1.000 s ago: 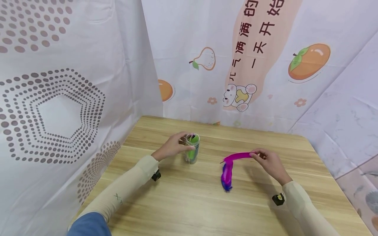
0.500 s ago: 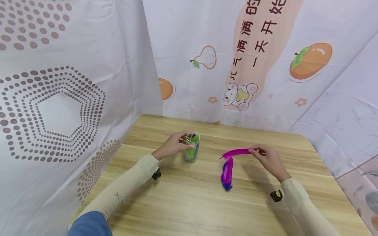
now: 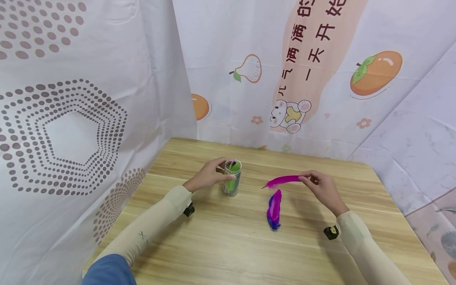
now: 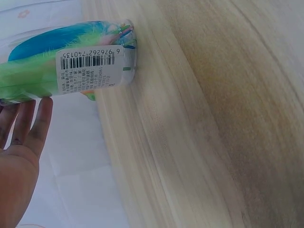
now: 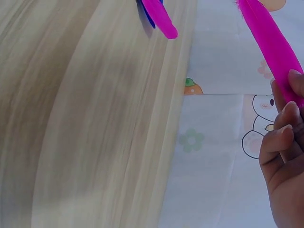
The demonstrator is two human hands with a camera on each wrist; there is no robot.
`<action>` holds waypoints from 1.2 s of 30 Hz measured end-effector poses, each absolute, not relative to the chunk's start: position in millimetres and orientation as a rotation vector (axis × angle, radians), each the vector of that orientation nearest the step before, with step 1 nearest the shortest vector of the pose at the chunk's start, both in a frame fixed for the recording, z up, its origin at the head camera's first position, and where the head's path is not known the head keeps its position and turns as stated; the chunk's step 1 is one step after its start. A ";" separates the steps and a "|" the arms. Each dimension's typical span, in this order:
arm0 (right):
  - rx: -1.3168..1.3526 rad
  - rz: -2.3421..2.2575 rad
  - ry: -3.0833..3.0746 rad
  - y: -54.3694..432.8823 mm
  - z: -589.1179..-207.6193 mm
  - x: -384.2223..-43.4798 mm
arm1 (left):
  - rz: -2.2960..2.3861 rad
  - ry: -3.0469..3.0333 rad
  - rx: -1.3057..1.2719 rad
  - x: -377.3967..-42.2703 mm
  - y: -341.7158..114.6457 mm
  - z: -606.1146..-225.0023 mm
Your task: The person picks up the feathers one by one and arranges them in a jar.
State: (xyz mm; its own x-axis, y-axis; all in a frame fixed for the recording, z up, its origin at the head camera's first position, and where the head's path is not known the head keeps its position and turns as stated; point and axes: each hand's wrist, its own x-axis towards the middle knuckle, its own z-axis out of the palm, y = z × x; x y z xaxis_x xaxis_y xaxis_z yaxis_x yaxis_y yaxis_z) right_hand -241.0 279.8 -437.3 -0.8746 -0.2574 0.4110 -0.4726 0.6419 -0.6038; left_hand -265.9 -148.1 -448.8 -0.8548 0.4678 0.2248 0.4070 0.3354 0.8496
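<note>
In the head view my left hand [image 3: 210, 176] grips a clear jar [image 3: 232, 180] standing on the table, thumb on the near side and fingers behind. Green and blue feathers [image 4: 42, 47] fill the jar, and a white barcode label [image 4: 88, 66] shows in the left wrist view. My right hand [image 3: 322, 190] pinches a magenta feather [image 3: 283, 180] by its tip between thumb and fingers, its quill pointing left toward the jar. Below it, a magenta feather [image 3: 275, 208] lies over a dark blue feather [image 3: 269, 221] on the table.
The wood-grain table [image 3: 221, 245] reaches back to a printed cloth [image 3: 228, 95] hanging behind it. Another cloth with dotted patterns [image 3: 142, 79] hangs along the left side. A small black wrist camera [image 3: 331, 232] sits under the right sleeve.
My right hand has lifted the magenta feather up and slightly left, away from the feathers on the table. The left hand and jar stay put.
</note>
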 end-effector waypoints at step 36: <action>0.639 1.052 -2.552 252.0 -414.6 -256.8 | 1.569 2.533 0.801 -266.0 -148.3 -450.1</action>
